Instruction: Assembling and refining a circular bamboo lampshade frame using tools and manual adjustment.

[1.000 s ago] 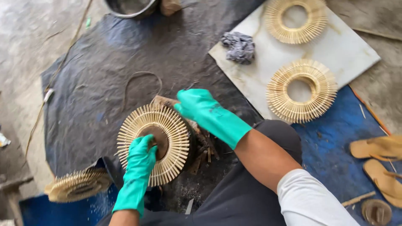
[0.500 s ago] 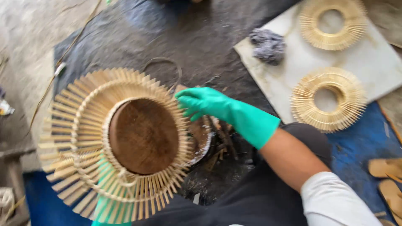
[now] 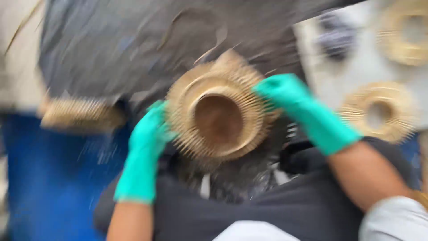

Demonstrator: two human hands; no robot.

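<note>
Change since half a second ago: the round sunburst frame of pale bamboo sticks with a brown disc at its centre has dropped back from close to the camera and now sits lower, smaller in view, between both hands; the picture is smeared by motion.

Frame: circular, so no long axis; its flat face with the brown centre is turned up toward the camera, sticks radiating outward all round. It is over the dark sheet, in front of the person's lap.

Left hand, green rubber glove: against the frame's left rim; finger state cannot be told through the blur.

Right hand, green rubber glove: fingertips at the frame's upper right rim, fingers seemingly close together; grip unclear.

Nearby: white board at right bearing two more bamboo sunburst rings and a grey rag; another stick ring lying at left by the blue sheet.
</note>
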